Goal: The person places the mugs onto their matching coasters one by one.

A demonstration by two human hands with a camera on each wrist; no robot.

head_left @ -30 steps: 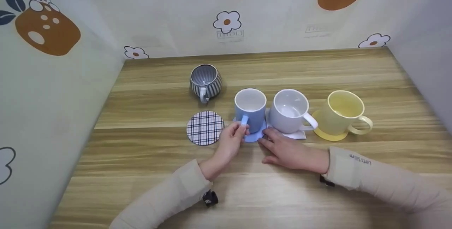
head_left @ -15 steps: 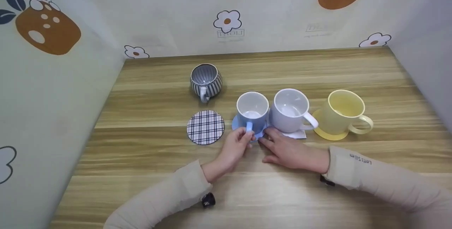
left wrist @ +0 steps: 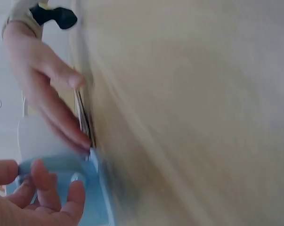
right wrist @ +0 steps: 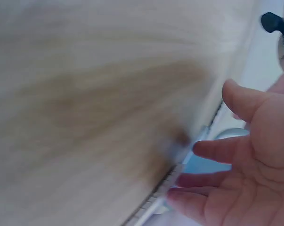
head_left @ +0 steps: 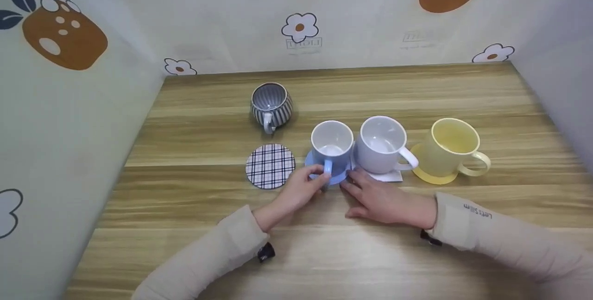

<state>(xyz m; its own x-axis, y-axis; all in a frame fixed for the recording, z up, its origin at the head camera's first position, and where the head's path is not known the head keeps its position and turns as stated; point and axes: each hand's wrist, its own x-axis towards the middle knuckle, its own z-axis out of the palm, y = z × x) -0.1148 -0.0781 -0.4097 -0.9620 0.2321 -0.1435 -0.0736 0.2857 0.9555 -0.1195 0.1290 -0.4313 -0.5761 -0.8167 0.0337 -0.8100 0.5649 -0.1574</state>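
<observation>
Seen from above: a wooden worktop [head_left: 324, 253] walled on three sides by pale panels printed with flowers.

Near the middle, a blue mug [head_left: 331, 146] standing upright on a round blue coaster [head_left: 341, 176], handle turned toward the viewer. Everything else placed by this mug.

Left hand [head_left: 301, 188] just in front of the blue mug, grip closed round its handle, thumb and fingers pinching it. In the left wrist view, fingers [left wrist: 47, 188] curled about the blue handle, the rest blurred.

Right hand [head_left: 381, 200] in front and a little to the right of the blue mug, lying flat on the worktop, grip wide with straight fingers. Fingertips touching the edge of the blue coaster. In the right wrist view, fingers [right wrist: 212, 151] spread and reaching onto the blue coaster.

Directly right of the blue mug and nearly touching it, a white mug [head_left: 381, 145] on a white square coaster [head_left: 391, 177]. Further right, a yellow mug [head_left: 451, 147] on a yellow coaster [head_left: 428, 177].

Just left of the blue mug, a round plaid coaster [head_left: 270, 166] lying bare. Behind and to the left, a striped grey mug [head_left: 271, 104] directly on the worktop.

Cream sleeves on both arms.
</observation>
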